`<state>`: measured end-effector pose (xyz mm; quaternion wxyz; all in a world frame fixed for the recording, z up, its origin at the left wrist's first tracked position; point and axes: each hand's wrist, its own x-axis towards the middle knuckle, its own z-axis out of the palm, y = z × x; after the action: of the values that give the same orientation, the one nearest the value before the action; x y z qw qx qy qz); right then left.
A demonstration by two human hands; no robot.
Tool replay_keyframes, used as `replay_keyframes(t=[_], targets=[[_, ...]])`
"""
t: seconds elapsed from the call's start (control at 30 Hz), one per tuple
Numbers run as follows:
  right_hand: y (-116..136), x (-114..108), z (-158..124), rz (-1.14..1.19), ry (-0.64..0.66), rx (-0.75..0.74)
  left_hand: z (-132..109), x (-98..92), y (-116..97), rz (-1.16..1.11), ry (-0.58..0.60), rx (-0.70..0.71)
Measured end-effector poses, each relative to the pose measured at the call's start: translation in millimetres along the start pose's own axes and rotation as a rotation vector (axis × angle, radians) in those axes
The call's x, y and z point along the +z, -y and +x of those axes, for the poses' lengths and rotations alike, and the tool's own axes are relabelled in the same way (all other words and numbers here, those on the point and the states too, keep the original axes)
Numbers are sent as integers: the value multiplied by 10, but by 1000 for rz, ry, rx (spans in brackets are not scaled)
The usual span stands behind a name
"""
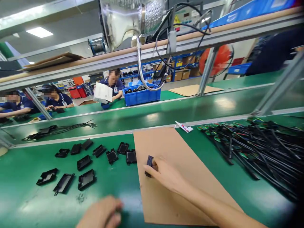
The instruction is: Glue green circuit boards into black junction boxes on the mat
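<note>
Right hand [167, 173]: clamped on a small black case [149, 161], which is pinched between thumb and curled fingers, ribbed face showing.
Black case: held over the left part of the cardboard, roughly halfway along; whether the cardboard is actually touched by it can't be told.
Left hand [102, 212]: pretty blurry, caught at the bottom edge with fingers curled; can't be told if anything's gripped. The two hands are kept well apart.
Cardboard [171, 205]: a plain brown sheet, laid flat on the green worktop [114, 183].
Black shells [87, 180]: eleven of them, scattered left of the cardboard, some with their hollow insides shown. The rightmost one is set right by the cardboard's edge.
Cables [256, 148]: a big messy pile, black mostly, with coloured wire ends, dumped on the right side.
Little packet [184, 127]: white with some print, left near the cardboard's far right corner.
Thin leads [64, 129]: a loose bundle, laid on the green strip past the shells.
Blue bin [142, 97]: filled with black parts, parked across the way.
Co-workers: three are seated on the far left side; a white box [103, 92] is held up by the one nearest the bin.
Overhead rail [114, 63]: crossed by a bendy metal hose [140, 68] and some dangling black wires.
</note>
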<state>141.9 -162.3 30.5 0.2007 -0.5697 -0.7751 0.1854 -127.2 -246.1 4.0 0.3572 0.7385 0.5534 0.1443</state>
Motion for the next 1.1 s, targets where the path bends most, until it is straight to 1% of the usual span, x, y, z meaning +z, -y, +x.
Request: replay_keyframes(t=[0.03, 0.1, 0.13, 0.17, 0.23, 0.3, 0.37, 0.47, 0.57, 0.67, 0.73, 0.8, 0.87, 0.97, 1.03, 1.1], targets=[[29, 28, 141, -8, 11, -10, 162, -105, -44, 48, -82, 6], [73, 106, 342, -35, 44, -53, 549, -295, -90, 232, -279, -2], [88, 144, 405, -49, 59, -71, 749, -373, -89, 279, -326, -5], [101, 177, 447, -67, 71, -86, 937, -437, -73, 319, -345, 1], [125, 229, 488, -107, 98, -117, 1232, -526, -2, 378, -328, 36], [142, 263, 514, -152, 137, -151, 1388, -575, 94, 419, -284, 65], [142, 282, 562, -201, 171, -173, 1418, -606, 185, 439, -238, 81], [120, 295, 704, -264, 175, -162, 1339, -655, 275, 451, -185, 92], [147, 341, 888, -306, 158, -159, 1273, -734, 318, 475, -151, 124], [238, 404, 1044, -336, 161, -185, 1299, -840, 352, 518, -116, 164], [273, 385, 1103, -350, 179, -198, 1343, -901, 379, 549, -100, 159], [232, 278, 1097, -353, 203, -224, 1373, -938, 393, 574, -91, 142], [101, 104, 999, -342, 227, -274, 1380, -944, 367, 588, -92, 134], [-202, -136, 680, -323, 256, -380, 1423, -884, 203, 583, -142, 140], [-403, -202, 414, -320, 265, -445, 1550, -766, 8, 564, -191, 159], [-568, -188, 180, -314, 272, -490, 1775, -557, -237, 539, -221, 194]])
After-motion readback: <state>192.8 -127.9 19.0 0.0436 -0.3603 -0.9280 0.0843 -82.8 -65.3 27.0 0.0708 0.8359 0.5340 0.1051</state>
